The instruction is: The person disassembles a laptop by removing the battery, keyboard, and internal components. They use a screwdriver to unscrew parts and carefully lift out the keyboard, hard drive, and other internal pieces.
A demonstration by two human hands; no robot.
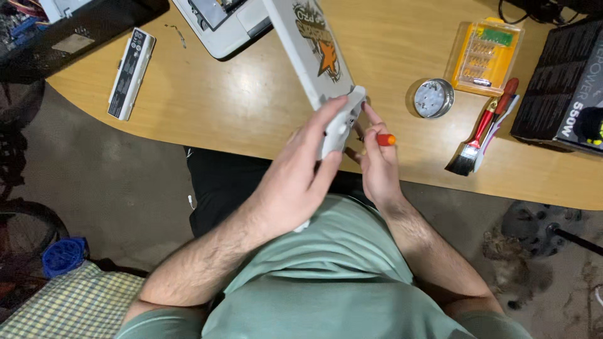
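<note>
My left hand (301,172) grips the near corner of a white laptop lid (311,53), held tilted up over the wooden table edge; the lid carries an orange star sticker. My right hand (377,163) is right beside that corner, holding a small screwdriver with an orange-red handle (385,139), fingers touching the lid's corner hinge area. The screwdriver tip is hidden behind the lid and my fingers.
On the wooden table (239,107): a white battery pack (130,72) at left, a white laptop base (220,22) at the back, a round metal tin (433,98), an orange bit set case (485,55), a red-handled brush (480,135), a black box (562,88) at right.
</note>
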